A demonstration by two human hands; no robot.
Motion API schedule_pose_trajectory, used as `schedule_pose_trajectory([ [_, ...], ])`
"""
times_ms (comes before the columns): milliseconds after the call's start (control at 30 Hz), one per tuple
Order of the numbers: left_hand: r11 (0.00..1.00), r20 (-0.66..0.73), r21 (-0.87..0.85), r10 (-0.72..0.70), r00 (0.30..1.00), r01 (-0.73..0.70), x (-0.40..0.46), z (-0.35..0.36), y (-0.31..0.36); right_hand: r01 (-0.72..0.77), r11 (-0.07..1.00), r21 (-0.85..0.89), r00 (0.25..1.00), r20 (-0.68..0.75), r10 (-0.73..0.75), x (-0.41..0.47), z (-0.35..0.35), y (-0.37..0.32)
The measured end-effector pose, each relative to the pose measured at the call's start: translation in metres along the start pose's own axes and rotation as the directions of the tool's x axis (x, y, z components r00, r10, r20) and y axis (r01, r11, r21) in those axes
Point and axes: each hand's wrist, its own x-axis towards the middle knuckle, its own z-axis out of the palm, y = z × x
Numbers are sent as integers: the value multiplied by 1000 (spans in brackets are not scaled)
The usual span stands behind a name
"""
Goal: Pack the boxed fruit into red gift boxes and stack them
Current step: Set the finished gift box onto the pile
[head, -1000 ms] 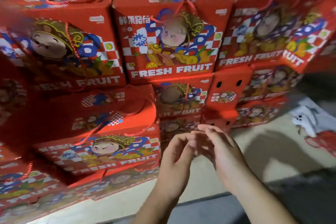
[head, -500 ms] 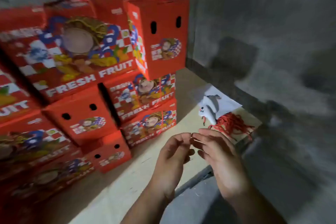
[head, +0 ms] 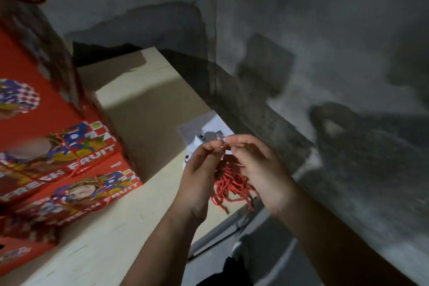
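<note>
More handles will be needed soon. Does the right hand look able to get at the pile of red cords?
Probably yes: the right hand hovers just above the red cords, with nothing between them.

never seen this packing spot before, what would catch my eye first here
First, the two hands in the middle: the left hand and right hand meet at the fingertips above a bundle of red cords lying on the pale board. Next, the stacked red gift boxes printed FRESH FRUIT along the left edge, bright against the dark grey wall.
</note>
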Motion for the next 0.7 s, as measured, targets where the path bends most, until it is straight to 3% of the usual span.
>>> schedule_pose_trajectory([
  [167, 997, -34, 52, 58, 998, -56, 90, 41, -1, -18, 1000, -14, 1000, 10, 18, 81, -51, -10],
  [400, 992, -81, -48, 116, 990, -121, 184, 111, 14, 12, 1000, 14, 1000, 10, -12, 182, -114, -36],
  [533, 986, -224, -41, 149, 963, -162, 235, 126, 8, 22, 1000, 8, 991, 134, -23, 252, -121, -33],
  [700, 963, -475, 14, 242, 846, -267, 303, 148, 0, 29, 999, 18, 904, 427, -34, 347, -134, -18],
])
